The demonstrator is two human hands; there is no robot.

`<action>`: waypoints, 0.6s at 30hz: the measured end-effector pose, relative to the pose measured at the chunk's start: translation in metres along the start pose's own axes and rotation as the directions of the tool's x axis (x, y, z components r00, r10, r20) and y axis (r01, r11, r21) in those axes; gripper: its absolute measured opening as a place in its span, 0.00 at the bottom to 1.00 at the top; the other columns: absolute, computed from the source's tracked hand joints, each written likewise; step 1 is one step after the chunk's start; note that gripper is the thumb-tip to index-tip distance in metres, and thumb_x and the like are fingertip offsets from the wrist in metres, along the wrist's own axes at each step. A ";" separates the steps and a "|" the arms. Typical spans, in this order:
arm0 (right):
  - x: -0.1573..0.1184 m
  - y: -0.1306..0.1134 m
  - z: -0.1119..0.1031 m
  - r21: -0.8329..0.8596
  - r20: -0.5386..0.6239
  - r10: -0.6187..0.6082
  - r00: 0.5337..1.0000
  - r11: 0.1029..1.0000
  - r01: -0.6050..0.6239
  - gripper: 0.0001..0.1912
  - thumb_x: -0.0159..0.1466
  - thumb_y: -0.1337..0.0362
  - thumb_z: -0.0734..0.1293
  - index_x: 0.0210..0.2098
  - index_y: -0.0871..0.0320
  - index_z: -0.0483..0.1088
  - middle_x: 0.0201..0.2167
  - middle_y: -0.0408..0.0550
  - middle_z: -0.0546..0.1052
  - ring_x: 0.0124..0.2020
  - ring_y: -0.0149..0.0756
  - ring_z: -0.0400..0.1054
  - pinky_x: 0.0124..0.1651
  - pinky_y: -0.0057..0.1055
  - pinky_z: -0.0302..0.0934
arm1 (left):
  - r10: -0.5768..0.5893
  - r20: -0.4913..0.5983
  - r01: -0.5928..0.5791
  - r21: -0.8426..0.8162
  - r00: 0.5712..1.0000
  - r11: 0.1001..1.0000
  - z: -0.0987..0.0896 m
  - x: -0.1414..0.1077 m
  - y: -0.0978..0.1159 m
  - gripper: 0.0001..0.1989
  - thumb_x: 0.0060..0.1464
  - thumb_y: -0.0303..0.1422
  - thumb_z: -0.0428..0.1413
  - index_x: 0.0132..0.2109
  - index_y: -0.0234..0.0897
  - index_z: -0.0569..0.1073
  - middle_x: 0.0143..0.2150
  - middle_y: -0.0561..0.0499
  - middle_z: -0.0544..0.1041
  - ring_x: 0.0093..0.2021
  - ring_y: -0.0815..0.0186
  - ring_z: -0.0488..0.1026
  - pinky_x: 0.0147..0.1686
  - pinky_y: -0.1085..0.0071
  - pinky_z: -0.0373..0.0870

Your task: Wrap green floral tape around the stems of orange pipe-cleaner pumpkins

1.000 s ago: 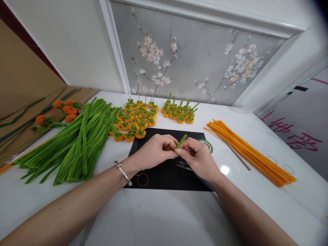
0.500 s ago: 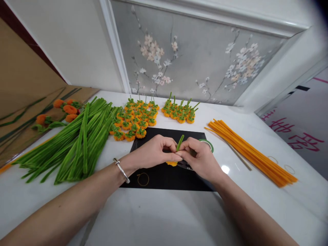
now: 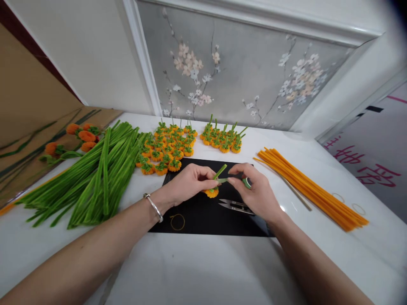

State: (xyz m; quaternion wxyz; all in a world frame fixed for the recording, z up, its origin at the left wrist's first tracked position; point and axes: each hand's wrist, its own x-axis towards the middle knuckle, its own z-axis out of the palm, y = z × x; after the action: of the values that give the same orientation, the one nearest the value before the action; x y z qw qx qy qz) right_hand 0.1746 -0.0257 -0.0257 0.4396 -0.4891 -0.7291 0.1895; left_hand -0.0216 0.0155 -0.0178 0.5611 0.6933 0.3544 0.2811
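My left hand pinches an orange pipe-cleaner flower near the base of its green stem. The stem leans up and to the right. A pale green strip of floral tape runs from that stem to my right hand, whose thumb and forefinger hold its end. Through the gap in my right fingers a green tape roll shows; whether it is held or lies behind is unclear. Below, thread snips rest on the black mat, partly hidden by my right hand.
Green pipe cleaners lie heaped at left, orange ones at right beside a thin stick. Rows of orange flowers and flowers with green stems stand at the back. A thin ring lies on the mat.
My right hand has drawn away from the left, and a stretch of tape now shows between them. The stem has tilted right, and the snips are more visible.
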 end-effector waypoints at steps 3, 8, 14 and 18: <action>0.000 -0.005 -0.012 -0.168 0.072 -0.033 0.997 0.985 0.044 0.02 0.62 0.68 0.64 0.33 0.55 0.69 0.32 0.44 0.73 0.33 0.33 0.66 0.37 0.29 0.59 | -0.028 -0.072 0.027 -0.018 0.997 0.999 -0.001 0.001 -0.002 0.11 0.49 0.32 0.59 0.24 0.31 0.70 0.26 0.53 0.69 0.26 0.72 0.62 0.28 0.74 0.58; -0.005 -0.013 -0.022 -0.419 0.492 0.181 0.852 0.907 0.050 0.05 0.60 0.68 0.67 0.27 0.55 0.69 0.27 0.41 0.72 0.29 0.32 0.66 0.31 0.28 0.53 | -0.058 -0.110 0.047 -0.097 0.992 0.994 0.000 0.002 -0.001 0.13 0.48 0.33 0.61 0.22 0.32 0.68 0.24 0.55 0.66 0.25 0.74 0.60 0.27 0.74 0.57; -0.004 -0.015 -0.019 -0.547 0.556 0.323 0.766 0.836 0.044 0.06 0.57 0.68 0.69 0.26 0.57 0.67 0.29 0.42 0.72 0.30 0.33 0.67 0.30 0.27 0.50 | -0.108 -0.117 0.084 -0.197 0.987 0.977 0.001 0.002 0.001 0.15 0.46 0.34 0.62 0.21 0.32 0.66 0.22 0.56 0.64 0.24 0.74 0.60 0.25 0.75 0.56; -0.006 -0.019 -0.019 -0.545 0.595 0.325 0.735 0.835 0.073 0.10 0.57 0.68 0.69 0.24 0.58 0.64 0.27 0.43 0.72 0.27 0.32 0.66 0.27 0.27 0.48 | -0.080 -0.106 0.063 -0.155 0.991 0.986 0.001 0.003 -0.001 0.13 0.46 0.35 0.62 0.22 0.32 0.70 0.24 0.55 0.66 0.25 0.74 0.61 0.26 0.74 0.58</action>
State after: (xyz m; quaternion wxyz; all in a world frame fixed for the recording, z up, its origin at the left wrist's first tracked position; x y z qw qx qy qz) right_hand 0.1805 -0.0422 -0.0045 -0.0192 -0.5411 -0.8231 0.1714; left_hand -0.0195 0.0173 -0.0189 0.6008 0.6188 0.3877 0.3254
